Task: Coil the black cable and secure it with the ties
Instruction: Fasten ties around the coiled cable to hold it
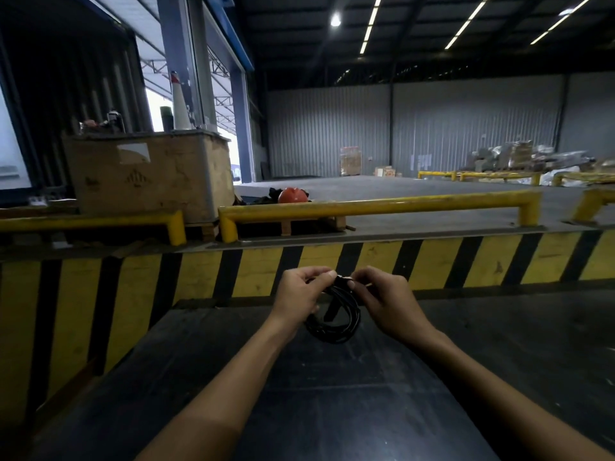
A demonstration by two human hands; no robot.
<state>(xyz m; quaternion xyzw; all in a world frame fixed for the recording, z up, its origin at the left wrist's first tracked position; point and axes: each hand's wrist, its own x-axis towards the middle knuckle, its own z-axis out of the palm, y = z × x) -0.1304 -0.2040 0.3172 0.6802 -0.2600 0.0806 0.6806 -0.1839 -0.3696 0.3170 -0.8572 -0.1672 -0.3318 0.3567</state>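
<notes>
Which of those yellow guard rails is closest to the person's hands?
The long yellow rail straight ahead, just beyond the striped ledge, above both hands. The short rail sits off left by the cardboard box; the others lie far right.

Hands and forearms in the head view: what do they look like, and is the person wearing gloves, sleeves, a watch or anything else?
Both the left hand and the right hand are bare, with no gloves. No rings, watch or wristband show. Both forearms are uncovered down to the bottom edge of the picture, so no sleeve is in view. The fingers have short nails. No markings or tape are visible.
</notes>
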